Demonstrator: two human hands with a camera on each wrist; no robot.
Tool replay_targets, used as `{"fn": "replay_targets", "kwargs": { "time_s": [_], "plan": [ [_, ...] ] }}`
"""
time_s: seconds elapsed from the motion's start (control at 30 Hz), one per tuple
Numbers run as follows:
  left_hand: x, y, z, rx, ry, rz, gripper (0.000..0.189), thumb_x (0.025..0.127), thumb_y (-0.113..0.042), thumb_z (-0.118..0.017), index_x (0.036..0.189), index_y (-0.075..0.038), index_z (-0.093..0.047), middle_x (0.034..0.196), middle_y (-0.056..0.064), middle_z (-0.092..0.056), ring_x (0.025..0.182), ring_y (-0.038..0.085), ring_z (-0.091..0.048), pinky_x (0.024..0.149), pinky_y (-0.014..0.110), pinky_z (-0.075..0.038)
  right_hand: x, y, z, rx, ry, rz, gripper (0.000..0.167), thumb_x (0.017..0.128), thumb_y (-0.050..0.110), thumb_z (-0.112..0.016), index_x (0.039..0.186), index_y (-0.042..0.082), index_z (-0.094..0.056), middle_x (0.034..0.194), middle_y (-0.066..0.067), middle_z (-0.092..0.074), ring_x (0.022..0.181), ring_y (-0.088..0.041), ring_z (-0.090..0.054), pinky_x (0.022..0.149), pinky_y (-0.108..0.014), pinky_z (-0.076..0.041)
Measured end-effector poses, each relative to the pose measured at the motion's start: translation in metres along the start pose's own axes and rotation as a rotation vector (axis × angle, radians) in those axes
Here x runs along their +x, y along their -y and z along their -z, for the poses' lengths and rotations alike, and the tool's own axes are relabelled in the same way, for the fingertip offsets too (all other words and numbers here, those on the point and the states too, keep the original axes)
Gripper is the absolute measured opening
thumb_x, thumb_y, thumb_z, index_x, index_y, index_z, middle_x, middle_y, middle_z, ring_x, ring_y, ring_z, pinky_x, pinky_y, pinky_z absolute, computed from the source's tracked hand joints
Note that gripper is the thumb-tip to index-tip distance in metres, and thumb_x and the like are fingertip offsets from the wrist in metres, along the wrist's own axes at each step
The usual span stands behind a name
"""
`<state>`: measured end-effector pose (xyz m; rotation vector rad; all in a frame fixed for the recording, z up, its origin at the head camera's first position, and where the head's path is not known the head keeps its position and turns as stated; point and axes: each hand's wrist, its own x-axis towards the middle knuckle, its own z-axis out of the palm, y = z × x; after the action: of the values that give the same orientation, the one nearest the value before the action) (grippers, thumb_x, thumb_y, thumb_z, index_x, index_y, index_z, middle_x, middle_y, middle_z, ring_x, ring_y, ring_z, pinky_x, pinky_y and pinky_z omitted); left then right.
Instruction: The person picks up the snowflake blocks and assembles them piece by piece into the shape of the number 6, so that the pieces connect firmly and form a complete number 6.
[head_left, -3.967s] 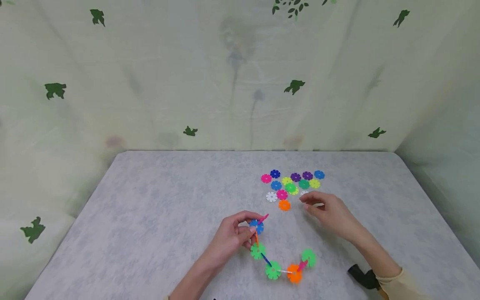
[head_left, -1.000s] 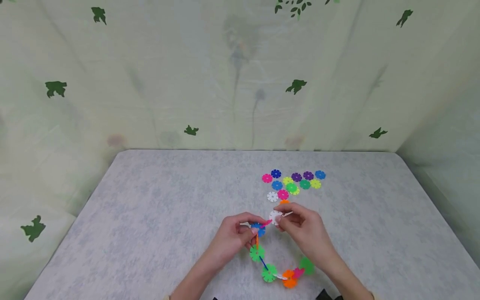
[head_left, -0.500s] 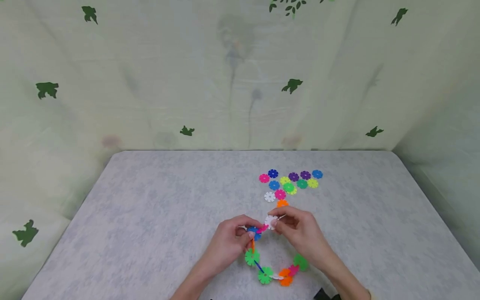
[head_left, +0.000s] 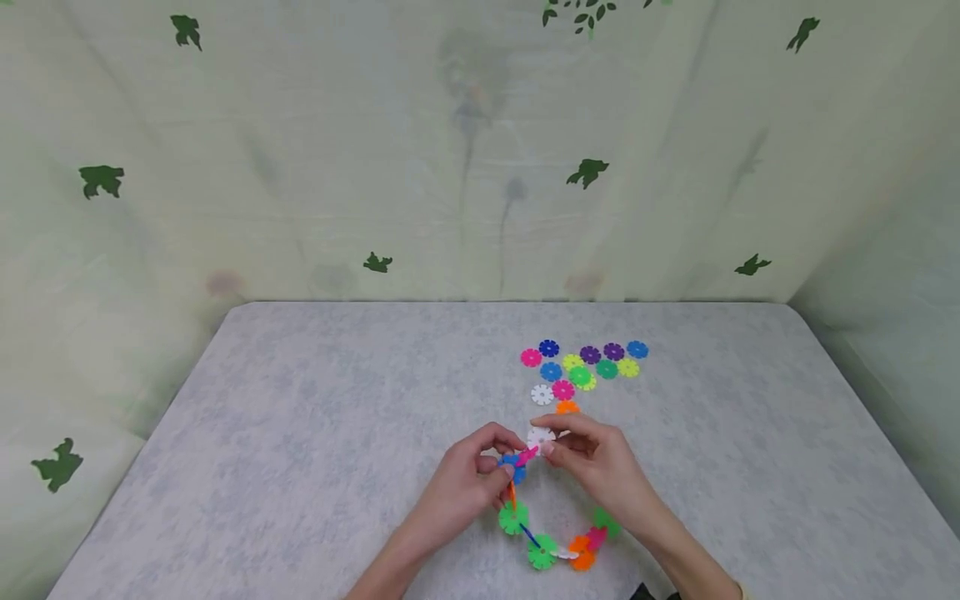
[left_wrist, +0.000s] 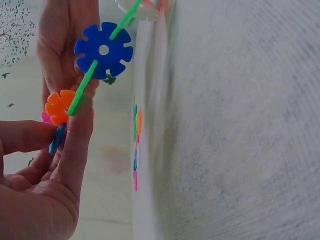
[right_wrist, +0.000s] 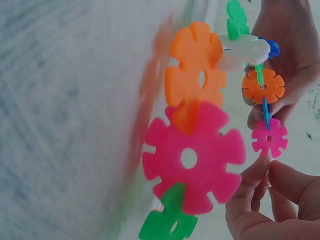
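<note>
My left hand [head_left: 465, 475] pinches a light-blue slotted snowflake disc [head_left: 519, 473] at the upper end of a linked chain. Beyond it, the end pink disc [head_left: 527, 455] juts toward my right hand [head_left: 600, 458]. Thumb and fingertips of that hand pinch a white snowflake disc [head_left: 538, 436], whose edge meets the pink one [right_wrist: 270, 130]; the right wrist view shows it nearly edge-on. From the left hand the chain curves down through orange, green [head_left: 513, 517], dark-blue [left_wrist: 103, 50], green, white and orange [head_left: 582, 553] discs to a second pink [right_wrist: 215, 150] and a green [head_left: 606, 522] one.
Behind the hands, several loose discs lie on the grey table [head_left: 337, 417], among them a white disc [head_left: 542, 394], a purple disc [head_left: 590, 355] and an orange disc [head_left: 567, 407] just behind the right hand. A black object [head_left: 643, 592] shows at the front edge.
From over the loose discs, my right hand has picked up a white disc and brought it left to the chain's pink end disc. My left hand has kept its hold.
</note>
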<state>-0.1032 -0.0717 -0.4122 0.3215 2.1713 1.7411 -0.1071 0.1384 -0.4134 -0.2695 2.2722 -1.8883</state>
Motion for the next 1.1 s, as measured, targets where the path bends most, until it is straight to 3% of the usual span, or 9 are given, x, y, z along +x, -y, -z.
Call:
{"fn": "replay_targets", "kwargs": {
  "time_s": [0.13,0.33,0.5,0.73,0.93,1.1],
  "plan": [
    [0.001,0.001,-0.003,-0.015,-0.024,0.02,0.018,0.096,-0.01,-0.058,0.113,-0.014,-0.063,0.094,0.008,-0.059,0.055,0.025,-0.06,0.058,0.037,-0.056,-0.001,-0.002,-0.001,0.01,0.0,0.023,0.031,0.092,0.008,-0.069,0.123,0.012,-0.068,0.113,-0.01,-0.063,0.092,-0.036,-0.063,0.079,-0.031,-0.056],
    [0.002,0.005,-0.005,0.079,-0.078,0.0,0.015,0.095,-0.03,-0.065,0.105,-0.019,-0.066,0.088,0.002,-0.061,0.057,0.019,-0.058,0.052,0.03,-0.052,-0.002,-0.002,-0.007,0.074,-0.002,-0.036,0.029,0.089,0.006,-0.072,0.117,0.007,-0.064,0.107,-0.013,-0.061,0.089,-0.029,-0.063,0.079,-0.029,-0.056],
    [0.003,0.006,-0.004,0.155,-0.152,-0.064,0.007,0.094,-0.022,-0.068,0.101,-0.022,-0.069,0.09,-0.005,-0.062,0.079,0.017,-0.058,0.062,0.028,-0.052,-0.003,-0.003,-0.009,0.057,0.023,-0.015,0.025,0.09,0.007,-0.072,0.114,0.009,-0.067,0.11,-0.011,-0.065,0.094,-0.028,-0.065,0.082,-0.03,-0.055],
    [0.005,0.007,-0.002,0.092,-0.137,-0.076,0.025,0.094,-0.008,-0.063,0.113,-0.024,-0.069,0.098,-0.006,-0.065,0.088,0.019,-0.058,0.069,0.029,-0.053,-0.001,-0.002,-0.003,0.059,0.111,-0.036,0.028,0.091,0.009,-0.07,0.119,0.008,-0.068,0.113,-0.011,-0.066,0.098,-0.033,-0.067,0.084,-0.029,-0.054],
    [0.005,0.008,0.0,0.105,-0.133,-0.089,0.029,0.093,0.0,-0.062,0.115,-0.017,-0.07,0.104,-0.008,-0.065,0.087,0.019,-0.059,0.07,0.029,-0.055,0.006,-0.004,0.02,-0.062,0.106,-0.028,0.029,0.094,0.016,-0.068,0.121,0.005,-0.066,0.117,-0.015,-0.065,0.101,-0.033,-0.064,0.084,-0.03,-0.054],
    [0.006,0.01,0.002,0.114,-0.119,-0.096,0.03,0.092,0.003,-0.06,0.116,-0.013,-0.07,0.106,-0.004,-0.064,0.084,0.019,-0.058,0.068,0.026,-0.053,0.021,-0.008,0.046,-0.245,0.115,0.005,0.026,0.095,0.007,-0.064,0.121,0.004,-0.066,0.115,-0.011,-0.067,0.105,-0.028,-0.063,0.084,-0.028,-0.053]
  ]
}}
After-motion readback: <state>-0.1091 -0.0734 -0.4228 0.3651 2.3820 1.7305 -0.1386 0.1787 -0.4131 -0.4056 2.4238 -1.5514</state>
